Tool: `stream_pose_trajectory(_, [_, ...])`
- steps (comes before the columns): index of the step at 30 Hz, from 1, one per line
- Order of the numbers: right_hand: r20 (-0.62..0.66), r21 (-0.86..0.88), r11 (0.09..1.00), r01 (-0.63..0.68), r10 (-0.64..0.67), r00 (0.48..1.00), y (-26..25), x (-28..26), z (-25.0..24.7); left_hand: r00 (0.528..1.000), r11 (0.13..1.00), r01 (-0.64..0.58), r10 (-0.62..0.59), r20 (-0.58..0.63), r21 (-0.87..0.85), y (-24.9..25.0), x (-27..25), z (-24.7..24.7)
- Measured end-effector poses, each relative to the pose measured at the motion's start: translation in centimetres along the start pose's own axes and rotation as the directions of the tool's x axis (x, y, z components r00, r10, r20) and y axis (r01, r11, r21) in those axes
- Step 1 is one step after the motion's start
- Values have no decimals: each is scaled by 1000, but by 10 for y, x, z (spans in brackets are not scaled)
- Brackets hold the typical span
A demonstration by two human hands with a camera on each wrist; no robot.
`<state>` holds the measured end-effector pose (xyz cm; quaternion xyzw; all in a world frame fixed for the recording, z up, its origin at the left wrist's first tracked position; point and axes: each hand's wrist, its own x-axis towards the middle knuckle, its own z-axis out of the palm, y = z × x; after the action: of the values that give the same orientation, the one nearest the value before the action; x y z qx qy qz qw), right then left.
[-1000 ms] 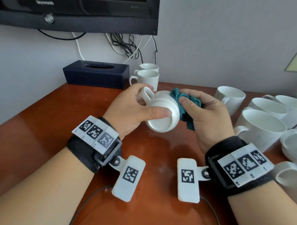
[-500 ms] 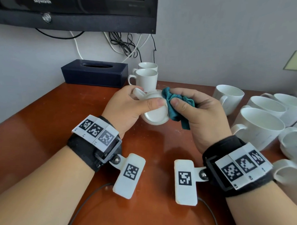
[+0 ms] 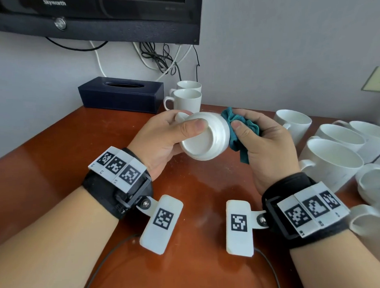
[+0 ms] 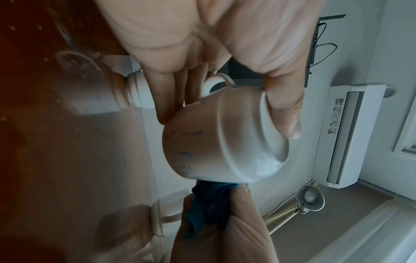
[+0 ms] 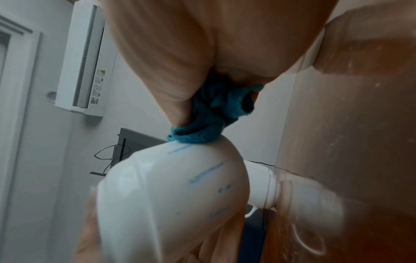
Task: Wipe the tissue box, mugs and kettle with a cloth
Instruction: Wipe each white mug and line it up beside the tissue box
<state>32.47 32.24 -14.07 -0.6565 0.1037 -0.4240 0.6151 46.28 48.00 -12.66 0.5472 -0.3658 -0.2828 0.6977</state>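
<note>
Under wall television (image 3: 90,16), reddish-brown table (image 3: 56,161)

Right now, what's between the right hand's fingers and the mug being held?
The bunched teal cloth. The right hand pinches it and presses it against the side of the mug that the left hand grips, clearest in the right wrist view.

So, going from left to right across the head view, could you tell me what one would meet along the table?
Tissue box → left hand → held mug → cloth → right hand → cluster of white mugs.
</note>
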Motion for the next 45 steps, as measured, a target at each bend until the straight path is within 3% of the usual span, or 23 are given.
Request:
stream_pose_trajectory(12, [-53, -7, 1000, 9, -9, 999, 0, 0, 2, 1000, 999, -12, 12, -6, -50, -3, 0, -2])
stream_pose_trajectory(19, [113, 30, 998, 58, -61, 992, -6, -7, 10, 998, 1000, 14, -13, -68, 18, -3, -1, 3])
stream_pose_trajectory(24, [128, 42, 998, 52, -57, 990, -3, -8, 14, 993, 999, 52, -50, -105, 14, -3, -1, 4])
stream_pose_trajectory(38, [-51, -21, 1000, 13, -14, 999, 10, 2, 4, 996, 988, 71, -77, -42, -137, -6, 0, 1])
stream_pose_trajectory(45, [-64, -1, 1000, 16, -16, 998, 12, 2, 4, 996, 979, 60, -71, -49, -193, -6, 0, 1])
